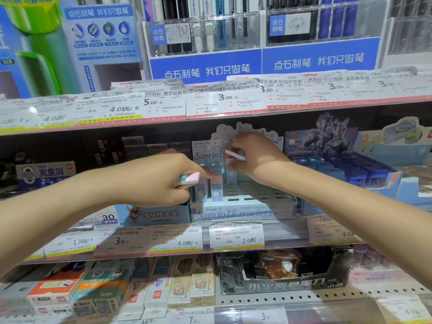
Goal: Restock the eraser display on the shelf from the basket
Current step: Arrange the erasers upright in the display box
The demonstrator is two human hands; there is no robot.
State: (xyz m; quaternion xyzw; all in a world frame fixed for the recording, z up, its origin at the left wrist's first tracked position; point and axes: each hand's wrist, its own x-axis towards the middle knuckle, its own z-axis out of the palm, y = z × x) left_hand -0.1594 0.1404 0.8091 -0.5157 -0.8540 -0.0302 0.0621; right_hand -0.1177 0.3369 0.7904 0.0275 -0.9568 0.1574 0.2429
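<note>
A pale blue eraser display box (243, 212) stands on the middle shelf, with a slotted tray and a cartoon header card. A few tall erasers (216, 183) stand upright in its left slots; the right slots are bare. My left hand (159, 181) is closed around pink and teal erasers (190, 178) just left of the box. My right hand (254, 155) is above the tray and pinches a white and pink eraser (235, 155) between its fingertips. No basket is in view.
A dark blue display box (364, 169) of erasers stands to the right of the tray. Price tags (236, 236) line the shelf edge. Pen displays (205, 64) fill the shelf above. Pencil boxes (149, 291) and a black box (285, 274) sit on the shelf below.
</note>
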